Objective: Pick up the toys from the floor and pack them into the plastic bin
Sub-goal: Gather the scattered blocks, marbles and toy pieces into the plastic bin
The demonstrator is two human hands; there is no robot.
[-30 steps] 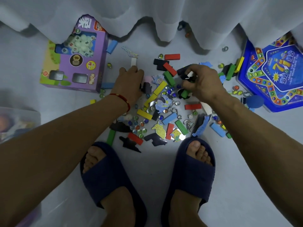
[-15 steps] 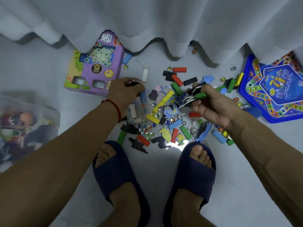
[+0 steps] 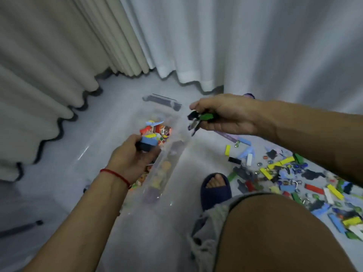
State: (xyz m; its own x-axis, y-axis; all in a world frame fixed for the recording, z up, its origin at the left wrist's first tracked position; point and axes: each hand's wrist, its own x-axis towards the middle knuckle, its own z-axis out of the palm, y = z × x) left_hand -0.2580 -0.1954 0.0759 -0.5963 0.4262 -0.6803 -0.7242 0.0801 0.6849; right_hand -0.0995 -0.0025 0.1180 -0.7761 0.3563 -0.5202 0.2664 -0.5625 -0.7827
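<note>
A: Head view first. What does the bin look like?

B: The plastic bin [image 3: 172, 154] is clear and long, with see-through walls and a grey latch at its far end. It sits on the pale floor [image 3: 82, 138] between the curtains and the person's foot. Inside lies a jumble of coloured toys in the bin [image 3: 157, 128]: red, yellow, blue and orange bits, blurred by motion.

A: And the hands?

B: The left hand [image 3: 131, 160] hangs over the near part of the bin, fingers curled round a light blue block [image 3: 149, 141] and something dark beneath it. A red string bracelet [image 3: 115, 174] circles that wrist.

A: The right one?

B: The right hand [image 3: 225, 114] is just beyond the bin's right wall, above the floor. Its fingers and thumb pinch a bunch of green and black pieces [image 3: 200, 117], some dangling down towards the bin's edge.

A: Where's the rest of the toys?

B: The scattered toys [image 3: 294, 173] lie on the floor to the right, well apart from the bin: yellow, green, red, blue and white flat blocks, dark cut-out shapes, small marbles and metal rings.

A: Anything else?

B: A dark blue slipper [image 3: 215, 190] on one foot stands between bin and pile, a bare knee fills the lower right. Beige curtains [image 3: 59, 55] and white curtains [image 3: 235, 36] hang behind.
</note>
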